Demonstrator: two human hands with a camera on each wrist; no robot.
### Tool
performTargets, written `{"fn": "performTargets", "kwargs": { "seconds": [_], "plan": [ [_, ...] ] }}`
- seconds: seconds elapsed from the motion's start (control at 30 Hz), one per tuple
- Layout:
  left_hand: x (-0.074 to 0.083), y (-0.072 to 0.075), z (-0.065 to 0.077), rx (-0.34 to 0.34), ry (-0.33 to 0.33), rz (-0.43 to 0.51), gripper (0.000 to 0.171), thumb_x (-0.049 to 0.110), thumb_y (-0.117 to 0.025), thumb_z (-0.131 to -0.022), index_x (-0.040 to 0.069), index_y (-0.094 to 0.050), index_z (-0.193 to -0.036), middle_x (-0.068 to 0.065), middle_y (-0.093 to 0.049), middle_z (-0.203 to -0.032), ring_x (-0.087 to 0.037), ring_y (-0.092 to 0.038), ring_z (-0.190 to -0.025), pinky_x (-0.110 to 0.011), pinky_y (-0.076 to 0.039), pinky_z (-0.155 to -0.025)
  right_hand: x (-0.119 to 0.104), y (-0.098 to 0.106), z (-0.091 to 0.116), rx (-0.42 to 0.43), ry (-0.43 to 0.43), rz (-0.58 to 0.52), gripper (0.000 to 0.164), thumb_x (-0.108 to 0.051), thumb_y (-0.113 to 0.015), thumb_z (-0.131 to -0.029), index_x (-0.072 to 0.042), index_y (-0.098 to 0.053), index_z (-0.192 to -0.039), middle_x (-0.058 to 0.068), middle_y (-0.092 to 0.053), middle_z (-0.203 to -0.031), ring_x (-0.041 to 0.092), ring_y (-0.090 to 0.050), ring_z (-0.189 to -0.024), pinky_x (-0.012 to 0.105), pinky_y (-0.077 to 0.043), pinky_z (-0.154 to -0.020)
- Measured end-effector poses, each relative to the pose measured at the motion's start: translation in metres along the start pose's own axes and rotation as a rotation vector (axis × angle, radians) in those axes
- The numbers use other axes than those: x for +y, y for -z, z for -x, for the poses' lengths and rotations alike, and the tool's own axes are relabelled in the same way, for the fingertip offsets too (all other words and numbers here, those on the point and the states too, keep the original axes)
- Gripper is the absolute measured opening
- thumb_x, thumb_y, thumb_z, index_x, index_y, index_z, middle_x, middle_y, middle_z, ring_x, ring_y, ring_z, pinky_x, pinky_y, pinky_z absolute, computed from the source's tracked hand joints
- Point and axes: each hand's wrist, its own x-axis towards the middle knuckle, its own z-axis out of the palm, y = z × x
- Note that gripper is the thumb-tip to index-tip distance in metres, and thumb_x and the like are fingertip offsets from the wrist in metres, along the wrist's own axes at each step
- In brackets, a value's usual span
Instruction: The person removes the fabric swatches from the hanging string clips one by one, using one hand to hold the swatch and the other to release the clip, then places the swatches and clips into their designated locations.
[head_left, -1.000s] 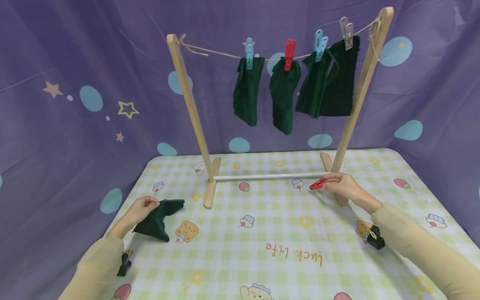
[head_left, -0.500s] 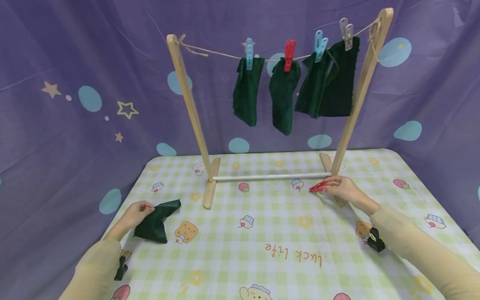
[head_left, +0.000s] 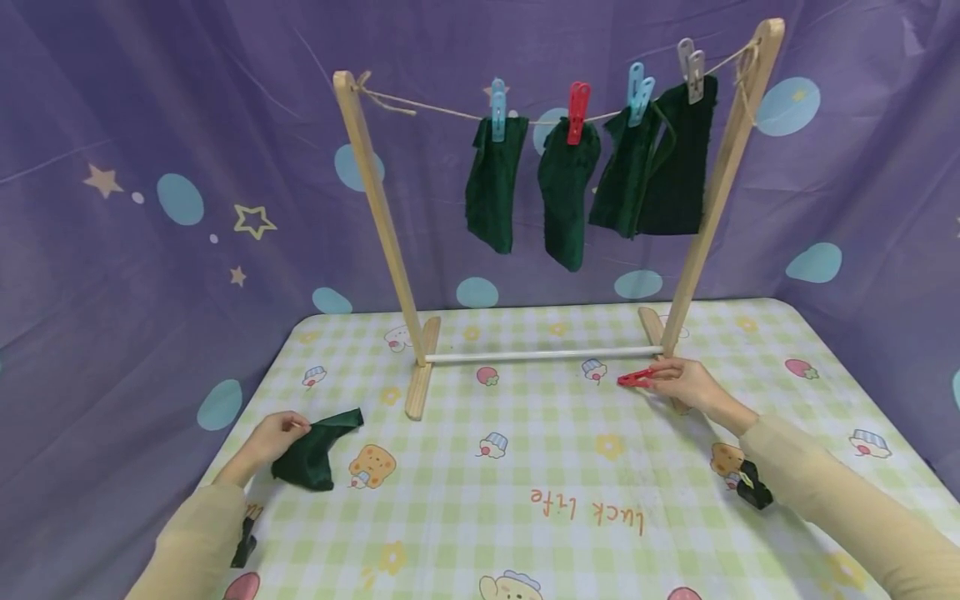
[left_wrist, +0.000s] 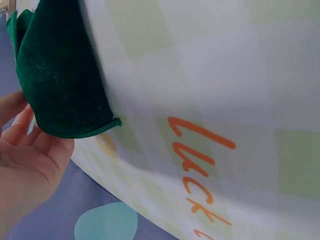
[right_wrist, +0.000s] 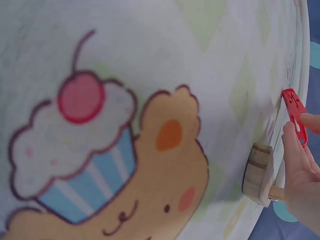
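Note:
At the table's left side my left hand [head_left: 273,437] pinches the top edge of a dark green cloth piece [head_left: 311,460], whose lower part hangs at the tablecloth. The left wrist view shows thumb and fingers at one side of that green cloth [left_wrist: 65,75]. My right hand [head_left: 686,382] holds a red clothespin [head_left: 636,379] by its handle end, low beside the rack's right foot. In the right wrist view the red clothespin [right_wrist: 291,102] sits between thumb and fingers.
A wooden rack [head_left: 378,204] with a string stands at the back. Green cloths, among them a sock-shaped one [head_left: 566,200], hang from it by blue, red and grey clothespins. A white rod [head_left: 540,355] joins its feet [head_left: 424,392]. A purple curtain [head_left: 187,100] surrounds the table.
My left hand has shifted slightly left and down with the green cloth. The right hand has sunk a little, and the red clothespin has turned flatter.

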Motion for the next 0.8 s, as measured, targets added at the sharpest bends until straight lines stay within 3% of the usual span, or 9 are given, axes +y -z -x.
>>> {"fn": "performTargets", "kwargs": {
  "seconds": [0.13, 0.2, 0.3, 0.4, 0.67, 0.8],
  "plan": [
    [-0.001, -0.002, 0.000, -0.011, 0.001, 0.006, 0.014, 0.002, -0.052, -0.085, -0.010, -0.059, -0.085, -0.015, -0.060, -0.077, -0.016, -0.050, -0.067, -0.029, -0.040, -0.059, 0.001, -0.001, 0.001, -0.016, -0.024, -0.017, 0.045, -0.008, -0.056, -0.085, 0.013, -0.041, -0.122, 0.031, -0.049, -0.117, 0.004, -0.047, -0.054, 0.025, -0.037, -0.045],
    [-0.002, -0.003, -0.001, -0.014, 0.006, 0.004, 0.014, 0.002, -0.052, -0.085, -0.010, -0.059, -0.085, -0.014, -0.060, -0.076, -0.015, -0.050, -0.067, -0.029, -0.040, -0.059, 0.002, -0.002, 0.002, -0.019, -0.007, -0.016, 0.045, -0.005, -0.056, -0.084, 0.015, -0.040, -0.121, 0.032, -0.049, -0.116, 0.004, -0.051, -0.059, 0.023, -0.041, -0.048],
    [-0.002, -0.004, -0.001, -0.021, 0.023, 0.000, 0.015, 0.003, -0.052, -0.085, -0.010, -0.059, -0.086, -0.013, -0.059, -0.074, -0.015, -0.049, -0.065, -0.029, -0.039, -0.059, 0.003, -0.003, 0.003, -0.007, 0.020, -0.001, 0.045, -0.003, -0.056, -0.083, 0.019, -0.040, -0.120, 0.033, -0.050, -0.113, 0.012, -0.060, -0.081, 0.021, -0.047, -0.058],
    [-0.003, -0.006, -0.001, -0.023, 0.025, -0.003, 0.015, 0.003, -0.052, -0.085, -0.011, -0.059, -0.086, -0.012, -0.059, -0.072, -0.014, -0.047, -0.064, -0.029, -0.039, -0.059, 0.002, -0.004, 0.003, 0.000, 0.031, 0.016, 0.045, -0.001, -0.057, -0.083, 0.020, -0.040, -0.119, 0.033, -0.051, -0.112, 0.018, -0.060, -0.086, 0.021, -0.048, -0.060],
    [-0.012, -0.010, -0.003, -0.022, 0.015, -0.015, 0.012, 0.001, -0.052, -0.083, -0.009, -0.060, -0.084, -0.010, -0.059, -0.072, -0.013, -0.047, -0.064, -0.027, -0.038, -0.059, 0.003, -0.005, 0.004, -0.006, 0.028, 0.038, 0.045, -0.004, -0.056, -0.085, 0.018, -0.041, -0.120, 0.032, -0.052, -0.112, 0.003, -0.057, -0.076, 0.024, -0.042, -0.050],
    [-0.012, -0.011, -0.003, -0.025, 0.001, -0.014, 0.011, -0.001, -0.052, -0.083, -0.008, -0.060, -0.084, -0.009, -0.059, -0.071, -0.013, -0.047, -0.064, -0.028, -0.038, -0.059, 0.004, -0.005, 0.003, -0.002, 0.014, 0.030, 0.043, -0.003, -0.054, -0.085, 0.017, -0.041, -0.120, 0.032, -0.051, -0.113, 0.004, -0.054, -0.067, 0.024, -0.039, -0.046]
  ]
}}
